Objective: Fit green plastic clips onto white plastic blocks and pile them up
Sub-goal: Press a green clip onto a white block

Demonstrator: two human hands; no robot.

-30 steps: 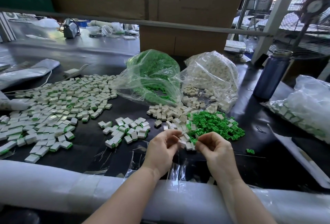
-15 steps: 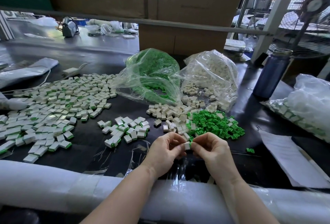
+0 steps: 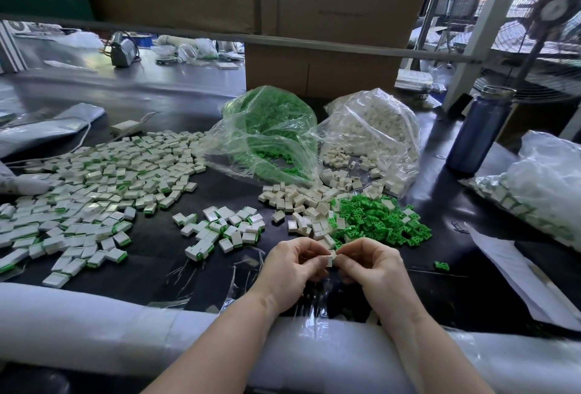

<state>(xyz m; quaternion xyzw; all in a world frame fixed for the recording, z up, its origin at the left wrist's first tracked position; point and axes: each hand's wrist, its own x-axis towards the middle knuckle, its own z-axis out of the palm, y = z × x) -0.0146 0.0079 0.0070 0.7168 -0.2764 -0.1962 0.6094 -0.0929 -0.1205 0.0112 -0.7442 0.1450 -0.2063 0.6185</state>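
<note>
My left hand (image 3: 294, 269) and my right hand (image 3: 374, 265) meet near the table's front edge, both pinching one small white block (image 3: 330, 258) between their fingertips. Whether a green clip sits in it is hidden by the fingers. Just beyond lie a heap of loose green clips (image 3: 377, 221) and a heap of bare white blocks (image 3: 301, 202). A small cluster of fitted blocks (image 3: 226, 230) lies left of the hands, and a wide spread of fitted blocks (image 3: 94, 192) covers the left of the table.
A clear bag of green clips (image 3: 267, 129) and a clear bag of white blocks (image 3: 374, 129) lie behind the heaps. A blue bottle (image 3: 481, 129) stands at right, next to another bag of parts (image 3: 540, 189). One stray clip (image 3: 441, 265) lies right of the hands. A padded white roll (image 3: 125, 324) lines the front edge.
Both hands drew together and slightly toward me; the white block now sits pinched between the fingertips of both. The heaps have not moved.
</note>
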